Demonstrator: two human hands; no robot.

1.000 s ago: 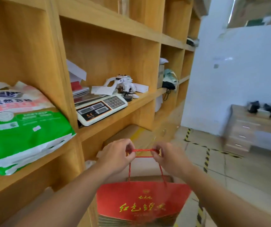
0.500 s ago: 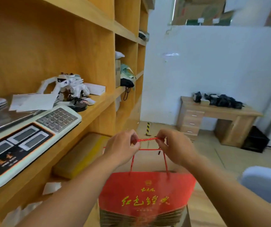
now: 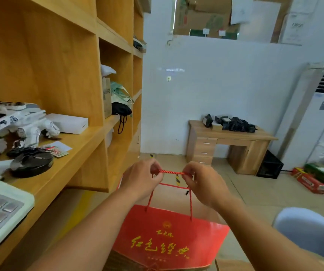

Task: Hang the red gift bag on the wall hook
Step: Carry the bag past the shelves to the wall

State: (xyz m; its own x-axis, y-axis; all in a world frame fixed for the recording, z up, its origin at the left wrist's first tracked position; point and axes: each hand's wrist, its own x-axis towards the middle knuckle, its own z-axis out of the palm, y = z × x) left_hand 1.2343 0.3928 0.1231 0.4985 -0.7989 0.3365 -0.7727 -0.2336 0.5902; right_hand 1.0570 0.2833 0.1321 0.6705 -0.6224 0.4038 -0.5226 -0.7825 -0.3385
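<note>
red gift bag [image 3: 169,239] hangs low centre by its cord handles [image 3: 171,172], contents hidden | left hand [image 3: 142,180] grip pinched shut on handles | right hand [image 3: 204,184] grip likewise | wooden shelf [image 3: 82,141] compartment holds white toy robot [image 3: 18,124], white box [image 3: 69,123]

Two bare forearms enter from the lower edge of the frame, one from the lower left and one from the lower right, and narrow toward the centre. Left hand [image 3: 141,179] and right hand [image 3: 206,184] are bare: no glove, ring, watch or wristband shows on either. Knuckles and the backs of the hands face the camera; the fingertips are curled out of sight. No sleeve covers either forearm within the frame. At the lower right corner a tan edge lies against the right arm; whether it is clothing cannot be told.
</note>
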